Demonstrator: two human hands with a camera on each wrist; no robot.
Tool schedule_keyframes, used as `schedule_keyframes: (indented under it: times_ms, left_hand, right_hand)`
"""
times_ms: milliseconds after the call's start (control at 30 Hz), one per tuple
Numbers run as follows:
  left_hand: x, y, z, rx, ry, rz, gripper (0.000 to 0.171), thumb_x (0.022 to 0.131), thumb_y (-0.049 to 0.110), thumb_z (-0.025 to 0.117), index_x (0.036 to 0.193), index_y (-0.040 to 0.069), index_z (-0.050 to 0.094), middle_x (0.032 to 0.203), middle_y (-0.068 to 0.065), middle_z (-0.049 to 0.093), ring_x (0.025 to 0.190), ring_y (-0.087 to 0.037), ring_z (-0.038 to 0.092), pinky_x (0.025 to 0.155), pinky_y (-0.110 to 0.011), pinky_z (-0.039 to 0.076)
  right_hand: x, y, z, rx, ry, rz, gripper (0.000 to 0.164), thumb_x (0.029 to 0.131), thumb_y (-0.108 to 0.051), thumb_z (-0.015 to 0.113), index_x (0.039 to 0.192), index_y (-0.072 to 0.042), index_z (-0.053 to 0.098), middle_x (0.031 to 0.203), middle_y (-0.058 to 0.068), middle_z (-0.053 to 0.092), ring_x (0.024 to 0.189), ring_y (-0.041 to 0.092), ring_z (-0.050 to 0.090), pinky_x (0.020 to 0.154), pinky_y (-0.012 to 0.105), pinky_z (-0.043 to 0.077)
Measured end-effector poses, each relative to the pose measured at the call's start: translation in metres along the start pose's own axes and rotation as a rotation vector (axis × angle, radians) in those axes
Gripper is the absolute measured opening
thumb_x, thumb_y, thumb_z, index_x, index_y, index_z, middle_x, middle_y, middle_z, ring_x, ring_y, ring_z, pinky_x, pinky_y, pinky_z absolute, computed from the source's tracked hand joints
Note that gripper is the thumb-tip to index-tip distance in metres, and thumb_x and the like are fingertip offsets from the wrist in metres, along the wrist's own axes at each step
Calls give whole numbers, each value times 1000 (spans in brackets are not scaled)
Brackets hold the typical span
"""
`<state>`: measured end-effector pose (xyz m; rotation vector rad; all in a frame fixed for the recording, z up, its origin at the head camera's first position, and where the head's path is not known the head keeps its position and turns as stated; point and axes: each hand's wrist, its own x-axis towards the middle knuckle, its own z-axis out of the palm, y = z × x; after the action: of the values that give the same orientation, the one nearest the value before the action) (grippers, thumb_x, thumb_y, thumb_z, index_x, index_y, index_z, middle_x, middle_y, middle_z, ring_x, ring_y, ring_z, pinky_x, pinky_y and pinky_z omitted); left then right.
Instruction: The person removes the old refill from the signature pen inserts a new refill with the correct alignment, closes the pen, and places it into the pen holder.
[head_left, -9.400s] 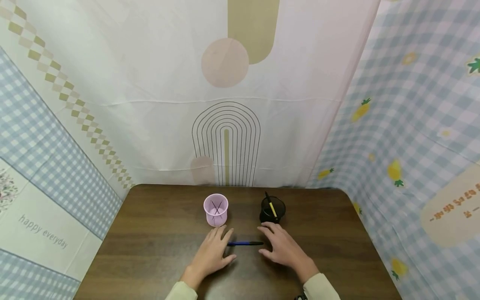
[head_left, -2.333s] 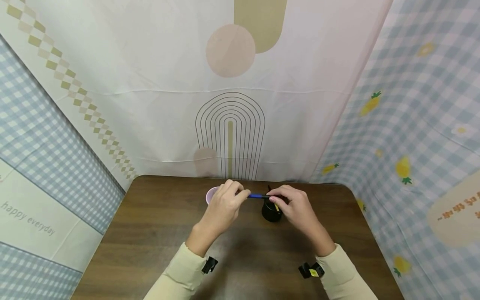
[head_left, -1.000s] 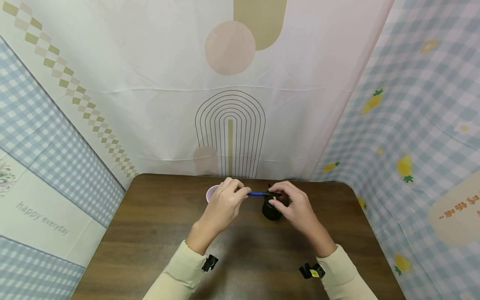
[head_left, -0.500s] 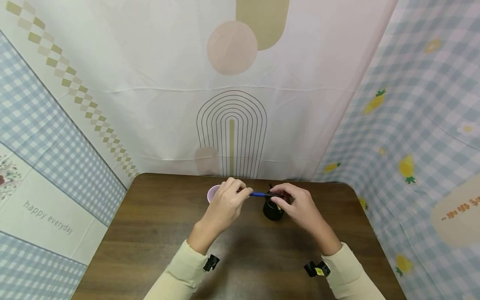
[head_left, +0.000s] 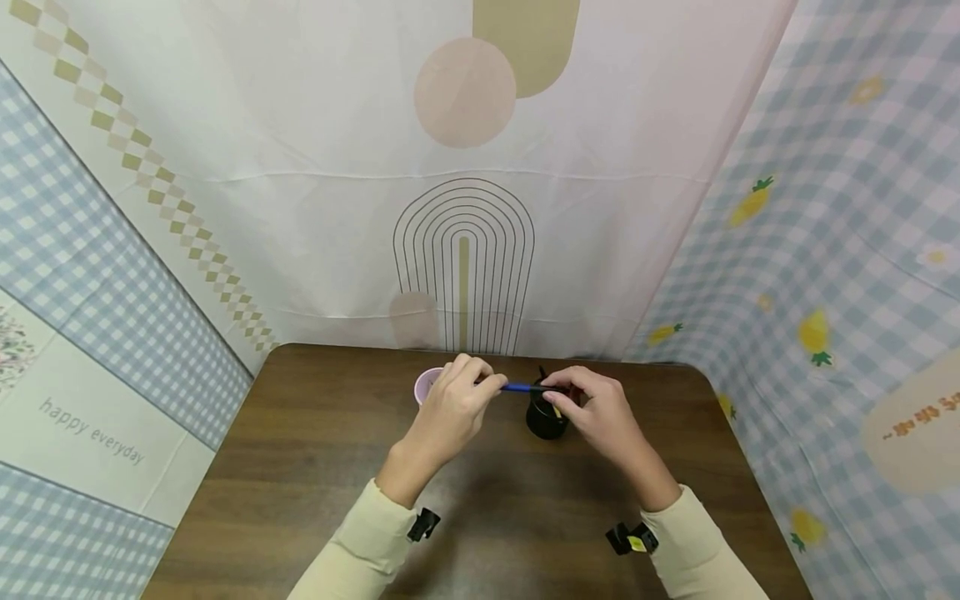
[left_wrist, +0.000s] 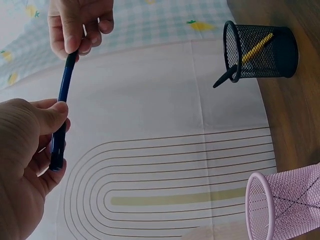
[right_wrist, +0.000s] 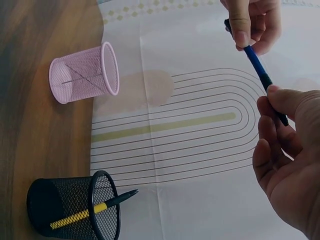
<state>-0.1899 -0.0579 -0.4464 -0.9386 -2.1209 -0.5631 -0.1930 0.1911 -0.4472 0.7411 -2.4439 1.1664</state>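
A blue pen (head_left: pixel 517 387) with a black grip end is held level above the table, spanning my two hands. My left hand (head_left: pixel 450 404) pinches its blue rear part between thumb and fingers; in the left wrist view that end of the pen (left_wrist: pixel 58 145) sticks out past the thumb. With thumb and forefinger, my right hand (head_left: pixel 600 412) pinches the black grip, and in the right wrist view the dark tip (right_wrist: pixel 283 119) shows beyond them.
A pink mesh pen cup (right_wrist: pixel 82 75) stands behind my left hand. Behind the right one is a black mesh pen cup (head_left: pixel 545 423), holding a yellow-and-black pen (right_wrist: pixel 82 216). Both cups stand on the brown wooden table (head_left: pixel 315 467), with a patterned cloth (head_left: pixel 337 250) hanging behind.
Earlier the pen lay on the table between both hands; now it is raised in them. A second ago the right fingers were parted around the tip; now they pinch the grip.
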Motion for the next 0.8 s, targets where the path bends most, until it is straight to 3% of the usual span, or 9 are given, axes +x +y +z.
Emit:
schedule_keyframes:
  times_ms: [633,800]
  left_hand:
    - [0,2,-3,-24,-32,-38,9,94,9,73,103,9,75,94,-4,65,86,-20,56,73,-29,48]
    - [-1,2,-3,-26,-22,-34,9,93,10,73,102,8,75,94,-4,65,86,-20,57,72,-29,48]
  right_hand:
    - [-2,-4,5,19,55,-26,24,83,-1,83,98,-16,73,91,-5,68,72,7,55,60,22,47]
    - [-4,-2,4,3,39,-14,29,82,-2,84,106,-13,72,95,-3,69,74,10,56,61,29,49]
